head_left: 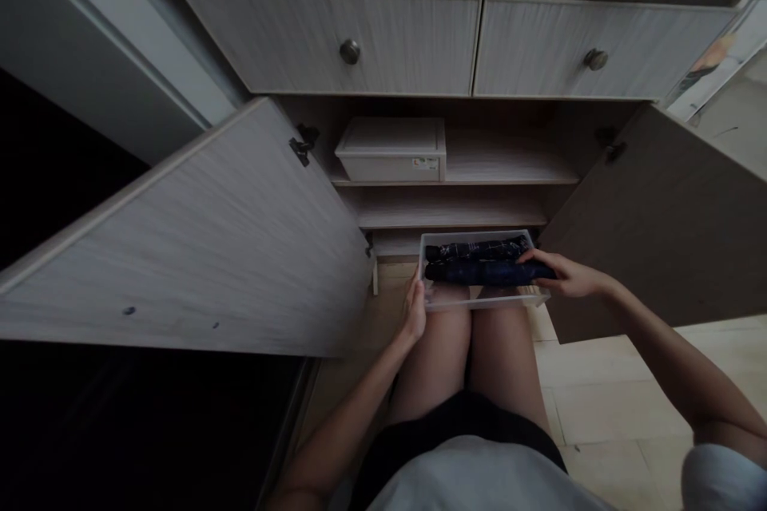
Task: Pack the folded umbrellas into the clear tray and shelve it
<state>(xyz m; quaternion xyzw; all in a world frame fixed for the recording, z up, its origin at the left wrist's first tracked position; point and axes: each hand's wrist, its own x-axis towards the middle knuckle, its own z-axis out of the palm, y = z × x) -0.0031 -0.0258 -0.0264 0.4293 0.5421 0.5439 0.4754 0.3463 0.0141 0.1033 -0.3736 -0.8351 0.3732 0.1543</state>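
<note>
A clear plastic tray (479, 300) rests on my knees in front of the open cabinet. Two dark folded umbrellas lie in it side by side, one at the back (476, 249) and one nearer me (479, 272). My left hand (414, 310) grips the tray's left edge with its fingers closed on the rim. My right hand (563, 275) lies over the right end of the nearer umbrella, fingers curled round it at the tray's right side.
The cabinet's left door (197, 247) and right door (659, 223) swing wide open on either side. A white lidded box (392, 148) sits on the upper shelf (509, 168). Two drawers with round knobs (350, 51) are above. Tiled floor lies to the right.
</note>
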